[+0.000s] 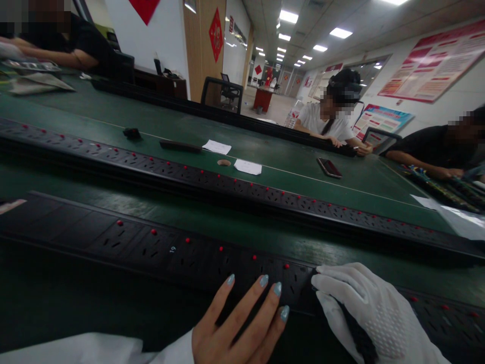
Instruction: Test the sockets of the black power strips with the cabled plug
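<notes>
A long black power strip [202, 260] lies across the green table in front of me, with slotted sockets and a row of red dots along it. My left hand [242, 323], bare with pale blue nails, rests fingertips down on the strip with its fingers stretched and apart. Just right of it, my right hand [367, 308] wears a white dotted glove. Its fingers and thumb curl over the strip around something black, mostly hidden under the glove. More of the strip, with red dots, shows past the glove at the right edge.
A second long black strip [227, 189] runs parallel behind. Beyond it are a dark bar [181, 146], white paper slips [247, 167], a phone [329, 168] and a small black part [132, 133]. Co-workers sit at the far side [326, 124], right [428, 149] and left [76, 45].
</notes>
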Available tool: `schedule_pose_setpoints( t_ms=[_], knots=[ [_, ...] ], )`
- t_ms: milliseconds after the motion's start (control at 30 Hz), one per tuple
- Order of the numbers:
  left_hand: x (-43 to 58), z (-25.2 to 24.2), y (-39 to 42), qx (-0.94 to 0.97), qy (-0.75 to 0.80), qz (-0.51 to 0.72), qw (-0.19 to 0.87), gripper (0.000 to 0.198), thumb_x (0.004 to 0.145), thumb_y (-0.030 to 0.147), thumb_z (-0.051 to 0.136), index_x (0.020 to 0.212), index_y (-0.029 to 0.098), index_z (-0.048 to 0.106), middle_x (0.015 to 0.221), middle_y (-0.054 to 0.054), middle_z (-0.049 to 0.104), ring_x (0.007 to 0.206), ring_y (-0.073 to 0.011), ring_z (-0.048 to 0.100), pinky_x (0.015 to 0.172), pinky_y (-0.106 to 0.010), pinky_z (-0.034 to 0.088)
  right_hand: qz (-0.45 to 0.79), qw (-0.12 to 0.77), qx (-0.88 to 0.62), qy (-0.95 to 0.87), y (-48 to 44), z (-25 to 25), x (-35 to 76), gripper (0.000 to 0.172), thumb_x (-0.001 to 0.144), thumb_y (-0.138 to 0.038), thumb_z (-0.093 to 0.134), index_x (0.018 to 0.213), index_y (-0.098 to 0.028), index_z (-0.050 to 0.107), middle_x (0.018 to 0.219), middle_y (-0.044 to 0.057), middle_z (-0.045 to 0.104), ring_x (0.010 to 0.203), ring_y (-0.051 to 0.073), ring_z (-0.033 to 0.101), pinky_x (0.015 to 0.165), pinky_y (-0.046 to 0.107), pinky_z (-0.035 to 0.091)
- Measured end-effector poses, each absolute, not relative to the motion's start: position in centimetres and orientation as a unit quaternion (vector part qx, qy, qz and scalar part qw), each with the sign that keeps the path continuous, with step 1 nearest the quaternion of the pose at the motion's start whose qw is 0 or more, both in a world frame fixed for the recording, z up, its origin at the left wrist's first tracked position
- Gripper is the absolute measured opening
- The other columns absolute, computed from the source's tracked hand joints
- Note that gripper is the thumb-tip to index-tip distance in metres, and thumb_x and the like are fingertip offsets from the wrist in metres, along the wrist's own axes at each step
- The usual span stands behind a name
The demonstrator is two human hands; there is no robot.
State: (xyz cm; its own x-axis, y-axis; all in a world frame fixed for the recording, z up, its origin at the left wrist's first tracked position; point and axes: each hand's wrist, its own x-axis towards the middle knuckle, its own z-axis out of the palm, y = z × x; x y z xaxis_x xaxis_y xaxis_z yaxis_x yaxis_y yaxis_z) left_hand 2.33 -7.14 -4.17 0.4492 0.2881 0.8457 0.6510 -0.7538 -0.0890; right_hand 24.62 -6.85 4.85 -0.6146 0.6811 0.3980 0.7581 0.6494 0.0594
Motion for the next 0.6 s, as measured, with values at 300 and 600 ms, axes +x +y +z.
schedule_pose_setpoints(
  t_ms=[300,600],
  knots=[
    [2.46,-4.18,-7.1,-0.815,-0.29,-0.459,0.201,0.031,0.087,0.017,0.038,0.1,0.025,0.065,0.116,0.001,0.061,0.114,-0.0185,0.052,0.106,-0.045,0.027,-0.112,0.165,-0.41,-0.89,-7.03,4.58,24.98,0.023,0.076,-0.015,0.052,0.099,-0.016,0.057,0.091,0.007,0.065,0.077,0.016,0.061,0.065,0.03,0.051],
    [2.09,-4.11,-7.02,-0.832,-0.284,-0.428,0.207,0.03,0.088,0.02,0.039,0.105,0.026,0.062,0.123,0.0,0.056,0.116,-0.0188,0.05,0.106,-0.045,0.027,-0.112,0.164,-0.408,-0.891,-7.03,4.89,24.74,0.022,0.077,-0.015,0.051,0.098,-0.015,0.056,0.088,0.008,0.065,0.075,0.017,0.061,0.061,0.03,0.051]
  ],
)
